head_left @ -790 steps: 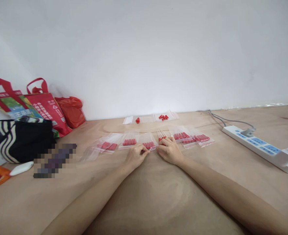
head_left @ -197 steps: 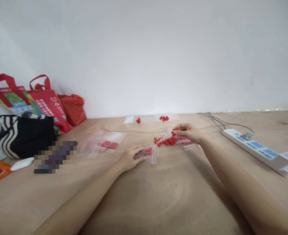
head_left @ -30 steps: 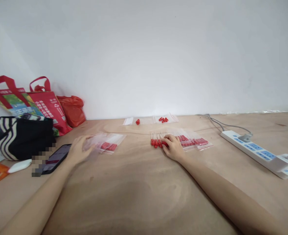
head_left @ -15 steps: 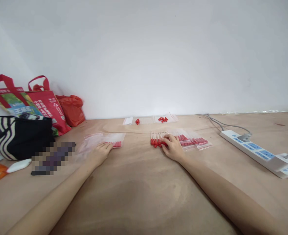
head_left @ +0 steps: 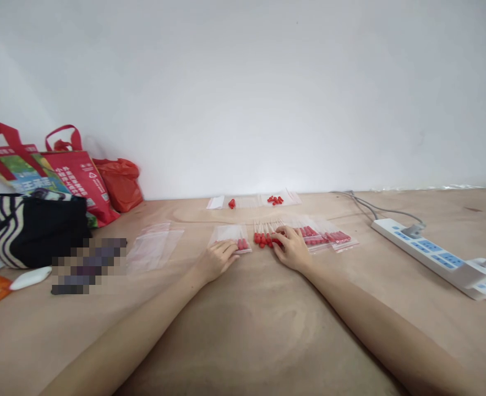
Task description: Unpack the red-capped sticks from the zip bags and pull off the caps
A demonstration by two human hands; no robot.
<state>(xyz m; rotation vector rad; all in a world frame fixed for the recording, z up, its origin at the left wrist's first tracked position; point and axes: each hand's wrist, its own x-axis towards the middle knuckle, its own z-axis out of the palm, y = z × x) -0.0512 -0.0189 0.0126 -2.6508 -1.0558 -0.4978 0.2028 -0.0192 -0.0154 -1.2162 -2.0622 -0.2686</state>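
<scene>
And there was the left hand (head_left: 219,259), laid low over a clear bag (head_left: 223,232) on the wooden table (head_left: 267,335), fingers close together and bent, red ends showing through the film beside them; whether they pinched it or merely pressed, nobody could tell. Just across the gap, the right hand (head_left: 292,247) curled over the near end of a fan of red-tipped sticks (head_left: 261,240), thumb and fingers partly closed at the red ends, the exact hold hidden. Filled bags (head_left: 338,237) overlapped beyond it, flat clear bags (head_left: 156,245) lay out to the left. The bag looked featherlight, floppy and probably slick, so its weighted red end seemed the surest place to grasp. The sticks looked light, stiff, thin enough to snap if bent, and apt to roll: the thick red tips promised the better purchase.
</scene>
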